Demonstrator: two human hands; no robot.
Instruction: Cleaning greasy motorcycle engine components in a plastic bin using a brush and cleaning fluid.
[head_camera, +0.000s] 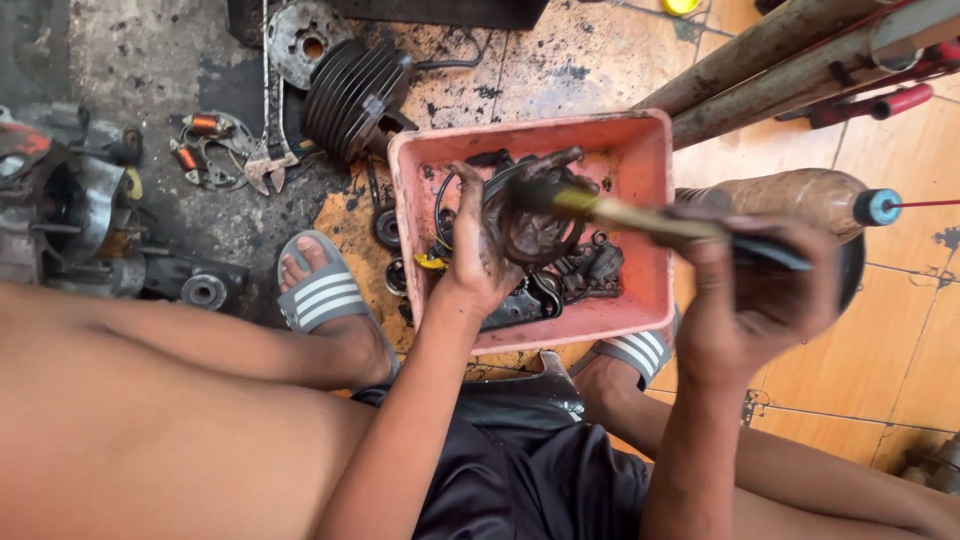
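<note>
Closest to the camera, bottom of the frame: bare knees and dark shorts, with both forearms reaching up toward the middle. The left hand (480, 250), black with grease, is wrapped around a round, ring-shaped metal part (535, 225) and holds it up just above the pink plastic tub (650, 180). The right hand (755, 290) is clenched around the handle of a brush (640, 215), which slants from centre right up-left so that its dark tip sits against the ring part.

The tub is in the middle of the frame, a bit right of centre, between two feet in grey striped slide sandals (322, 285). It's full of oily black bits, gaskets and small covers, too grimy to tell apart.

Just behind the right hand lies a brown plastic bottle (800, 200) on its side with a blue cap. Farther up, left of the tub, a black finned cylinder (355, 95) lies on the stained floor, with an adjustable wrench (268, 150) and a coil plate (210, 150) beside it. An engine case (60, 210) sits at the far left edge. Rusty pipes (780, 60) cross the upper right corner.
</note>
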